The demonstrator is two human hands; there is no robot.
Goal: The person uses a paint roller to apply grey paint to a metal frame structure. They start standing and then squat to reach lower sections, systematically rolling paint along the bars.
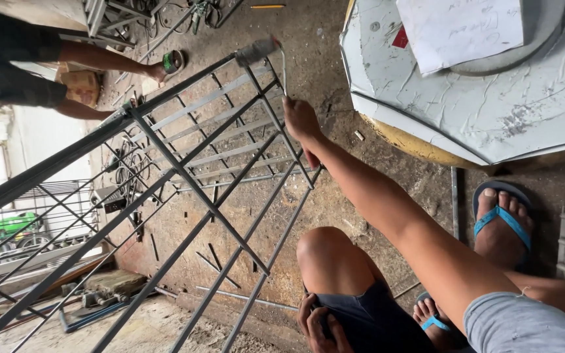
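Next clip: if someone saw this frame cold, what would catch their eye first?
The large grey metal grille that runs slantwise across the left and middle, raised over a grimy concrete floor. At its upper edge the person's right hand grips a small paint roller whose head lies on the top bar, while the left hand rests on the bent knee at the bottom. Another person's hand steadies the grille's far corner, upper left.

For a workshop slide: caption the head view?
Right hand runs a small paint roller along a metal grille; left hand rests on the knee.
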